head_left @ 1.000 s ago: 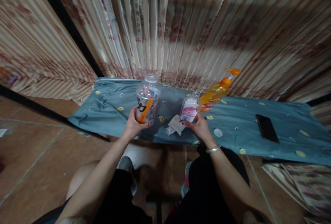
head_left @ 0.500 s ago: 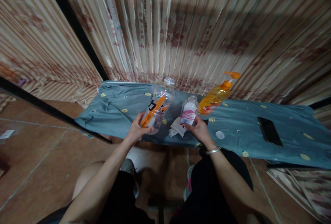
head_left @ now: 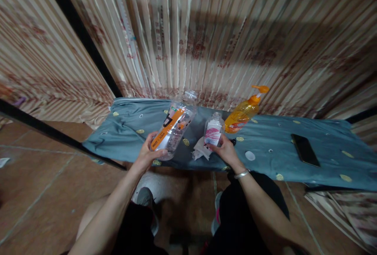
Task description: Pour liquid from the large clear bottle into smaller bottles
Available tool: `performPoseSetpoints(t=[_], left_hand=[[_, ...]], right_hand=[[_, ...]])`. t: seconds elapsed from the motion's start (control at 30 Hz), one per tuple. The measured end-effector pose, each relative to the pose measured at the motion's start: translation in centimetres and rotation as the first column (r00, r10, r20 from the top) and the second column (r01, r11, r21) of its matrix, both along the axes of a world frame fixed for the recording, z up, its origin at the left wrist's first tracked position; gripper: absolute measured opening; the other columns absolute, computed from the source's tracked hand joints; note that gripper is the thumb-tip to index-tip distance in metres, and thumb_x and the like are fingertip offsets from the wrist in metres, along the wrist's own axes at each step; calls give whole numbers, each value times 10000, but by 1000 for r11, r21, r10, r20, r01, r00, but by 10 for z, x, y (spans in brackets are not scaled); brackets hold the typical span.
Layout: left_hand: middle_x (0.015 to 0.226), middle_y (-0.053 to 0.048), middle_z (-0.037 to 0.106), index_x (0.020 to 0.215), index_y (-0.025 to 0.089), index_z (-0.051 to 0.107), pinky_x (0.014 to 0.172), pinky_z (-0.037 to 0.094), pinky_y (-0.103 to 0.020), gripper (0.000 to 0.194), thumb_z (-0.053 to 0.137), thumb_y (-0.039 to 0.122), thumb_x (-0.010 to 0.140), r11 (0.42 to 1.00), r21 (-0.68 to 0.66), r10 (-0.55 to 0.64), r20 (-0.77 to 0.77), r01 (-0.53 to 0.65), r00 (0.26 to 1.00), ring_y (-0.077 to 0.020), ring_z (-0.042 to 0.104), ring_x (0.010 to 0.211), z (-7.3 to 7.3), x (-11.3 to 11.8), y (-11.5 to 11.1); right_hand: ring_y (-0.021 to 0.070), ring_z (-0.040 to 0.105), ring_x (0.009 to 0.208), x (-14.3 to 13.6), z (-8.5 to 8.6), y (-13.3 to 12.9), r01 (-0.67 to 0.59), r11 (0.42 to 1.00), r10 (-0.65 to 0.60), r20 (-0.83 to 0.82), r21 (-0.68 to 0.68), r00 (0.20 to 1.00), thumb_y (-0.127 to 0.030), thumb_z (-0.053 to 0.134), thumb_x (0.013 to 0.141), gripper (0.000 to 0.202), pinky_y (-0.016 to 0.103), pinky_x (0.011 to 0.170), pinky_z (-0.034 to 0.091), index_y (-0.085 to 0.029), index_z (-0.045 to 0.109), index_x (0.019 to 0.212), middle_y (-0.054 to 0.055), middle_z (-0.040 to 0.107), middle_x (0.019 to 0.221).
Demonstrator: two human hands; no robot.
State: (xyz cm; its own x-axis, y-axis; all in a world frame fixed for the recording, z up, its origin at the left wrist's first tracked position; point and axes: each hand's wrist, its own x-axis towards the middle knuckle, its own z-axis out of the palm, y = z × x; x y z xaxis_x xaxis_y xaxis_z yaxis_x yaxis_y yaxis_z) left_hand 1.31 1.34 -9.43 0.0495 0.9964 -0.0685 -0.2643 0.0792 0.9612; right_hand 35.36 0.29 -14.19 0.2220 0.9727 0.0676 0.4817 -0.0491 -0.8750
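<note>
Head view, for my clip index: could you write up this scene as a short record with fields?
Left hand: holds large clear bottle, orange label, neck leaning right
Right hand: holds small clear bottle, pink-and-white label
Beyond right hand: orange pump bottle
Between held bottles' bases: crumpled white tissue
Right of right hand: white round disc, possibly a cap
Farther right: black smartphone
Surface: blue-green patterned cloth
Backdrop: striped curtain

Clear glossy plastic bottles, smooth orange plastic pump bottle, matt creased cloth cover, glossy black phone, shiny metal bracelet
</note>
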Motion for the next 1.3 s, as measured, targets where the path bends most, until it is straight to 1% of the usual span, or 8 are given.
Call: performPoseSetpoints(t=[0.17,0.27,0.4,0.57,0.77,0.97,1.17,1.3], left_hand=[[929,-1,782,1068,215,689,724,561,-275,796,1063,324,374,999,-10,50,15,-50,999,-201,716,797,-1,-9,3],[910,-8,792,1055,199,707,722,575,-280,785,1065,271,360,999,-31,17,26,-16,1000,-206,722,782,5,-17,3],[981,-24,820,1106,223,718,794,606,-305,787,1066,288,403,999,-43,-5,71,8,997,-243,766,880,11,-21,-2],[1099,-78,834,1171,227,733,901,623,-374,806,1064,359,448,997,-73,-7,120,15,993,-310,789,1019,7,-17,-7],[1143,-73,833,1180,222,741,967,608,-363,792,1058,311,459,995,-96,38,142,-25,989,-308,784,1091,3,-17,-11],[1190,-103,845,1186,211,746,1067,612,-420,767,1052,347,495,991,-132,31,148,-12,989,-350,785,1192,4,-19,-12],[1093,-100,872,1257,221,758,1073,634,-495,820,1037,429,514,989,-145,14,149,8,989,-393,801,1184,13,-11,-11],[1066,-106,877,1269,220,762,1049,646,-492,849,1026,475,503,990,-141,49,165,-26,985,-405,806,1169,17,-5,-9]], right_hand=[[313,811,880,0,5,-3,2,1000,-1,4,-20,1000,-447,906,719,444,437,839,633,-245,664,1032,69,855,959],[321,813,915,0,11,-4,-10,999,11,26,-42,1000,-410,917,714,451,431,854,627,-239,669,1050,78,854,985],[334,808,950,0,16,-5,-15,997,20,68,-70,997,-386,924,704,456,438,877,618,-231,673,1053,89,849,997],[329,800,904,1,14,-5,-5,998,8,54,-63,999,-444,908,709,455,436,845,616,-240,663,1033,72,842,943],[303,785,861,-1,11,-3,4,1000,-2,48,-28,999,-482,886,715,437,420,824,606,-258,643,1000,52,833,933],[302,775,845,-5,12,-2,6,1000,-2,105,-31,995,-454,883,741,403,399,770,596,-266,635,997,41,817,896],[275,748,787,-8,18,-4,15,998,-3,175,-67,984,-432,873,771,369,351,707,546,-272,605,967,17,781,836],[273,740,782,-7,19,-4,-8,998,19,178,-61,984,-436,865,770,377,347,697,532,-286,567,946,5,765,831]])
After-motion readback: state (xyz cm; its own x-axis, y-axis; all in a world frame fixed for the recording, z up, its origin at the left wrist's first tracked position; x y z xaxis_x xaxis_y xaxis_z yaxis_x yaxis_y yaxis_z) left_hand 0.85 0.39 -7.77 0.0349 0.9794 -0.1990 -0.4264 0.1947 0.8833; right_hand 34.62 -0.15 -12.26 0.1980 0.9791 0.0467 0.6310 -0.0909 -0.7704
